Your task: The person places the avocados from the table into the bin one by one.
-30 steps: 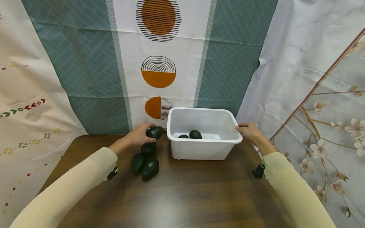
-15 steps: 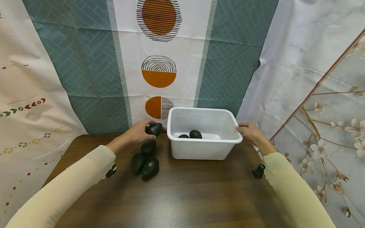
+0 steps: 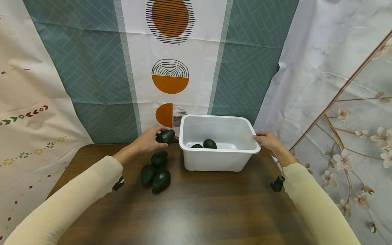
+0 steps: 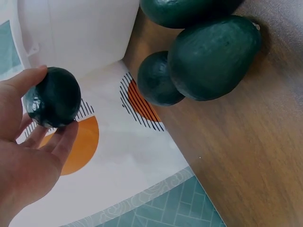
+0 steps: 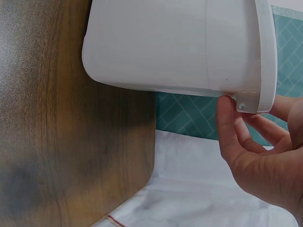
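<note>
My left hand point(image 3: 150, 139) grips a dark green avocado point(image 3: 165, 136) between thumb and fingers, just left of the white plastic bin point(image 3: 214, 160). In the left wrist view the held avocado point(image 4: 56, 97) hangs off the table surface, with the fingers under it. Three more avocados point(image 3: 161, 180) lie bunched on the table below that hand. Two others point(image 3: 210, 144) sit inside the bin at its left, one partly hidden by the front wall. At the bin's right end my right hand point(image 3: 268, 140) pinches the rim; the right wrist view shows thumb and fingers at the rim corner point(image 5: 249, 101).
The brown wooden table point(image 3: 196, 207) ends at the back against a hanging patterned cloth point(image 3: 101, 68). A pale cloth point(image 3: 39, 112) hangs at the left and a flowered one point(image 3: 346, 119) at the right. The bin stands near the table's back edge.
My left hand has lifted the avocado slightly up and away from the other avocados beneath it. The right hand and the bin stay in place.
</note>
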Motion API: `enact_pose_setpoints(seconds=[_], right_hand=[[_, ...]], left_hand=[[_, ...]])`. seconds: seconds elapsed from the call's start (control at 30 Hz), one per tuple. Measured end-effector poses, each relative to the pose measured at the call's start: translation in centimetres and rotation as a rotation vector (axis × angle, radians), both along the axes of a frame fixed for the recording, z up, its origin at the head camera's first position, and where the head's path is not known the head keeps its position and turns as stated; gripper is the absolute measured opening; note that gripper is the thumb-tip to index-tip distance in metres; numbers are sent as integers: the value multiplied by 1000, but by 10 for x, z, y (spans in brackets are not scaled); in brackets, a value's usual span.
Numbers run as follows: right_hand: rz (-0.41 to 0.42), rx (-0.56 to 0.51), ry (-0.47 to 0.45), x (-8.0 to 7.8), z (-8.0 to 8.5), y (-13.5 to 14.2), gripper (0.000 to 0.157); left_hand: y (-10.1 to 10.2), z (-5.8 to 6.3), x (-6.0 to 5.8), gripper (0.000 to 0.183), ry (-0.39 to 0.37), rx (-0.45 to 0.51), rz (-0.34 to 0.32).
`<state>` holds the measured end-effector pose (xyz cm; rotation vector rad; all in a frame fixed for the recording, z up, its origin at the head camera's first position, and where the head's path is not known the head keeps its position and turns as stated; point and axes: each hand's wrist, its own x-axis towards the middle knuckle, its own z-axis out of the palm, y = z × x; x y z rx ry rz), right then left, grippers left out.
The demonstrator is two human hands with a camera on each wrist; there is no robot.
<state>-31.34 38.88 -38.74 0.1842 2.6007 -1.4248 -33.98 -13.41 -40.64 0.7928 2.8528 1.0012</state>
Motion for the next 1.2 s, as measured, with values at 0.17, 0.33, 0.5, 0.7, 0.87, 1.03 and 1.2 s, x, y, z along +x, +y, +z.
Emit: enact_pose_setpoints(seconds=[0.17,0.33,0.5,0.7,0.87,1.03,1.2], right_hand=[[1,7,7,1,0,0,55],[-5,-1,8,1,0,-1,54],[-10,9,9,1,0,-2,54],[-7,4,0,0,0,-2,57],[-16,1,-5,-1,0,-2,56],[-17,6,1,0,0,-1,55],[-12,24,3,0,0,-1,56]], left_hand=[[2,3,1,71,8,1,-5],[4,6,0,69,5,12,-9],[4,9,0,68,9,6,-9],[2,14,-1,68,11,1,-7],[2,21,-1,70,29,5,-8],[3,26,-3,70,35,13,-5],[2,30,-4,70,24,5,-2]])
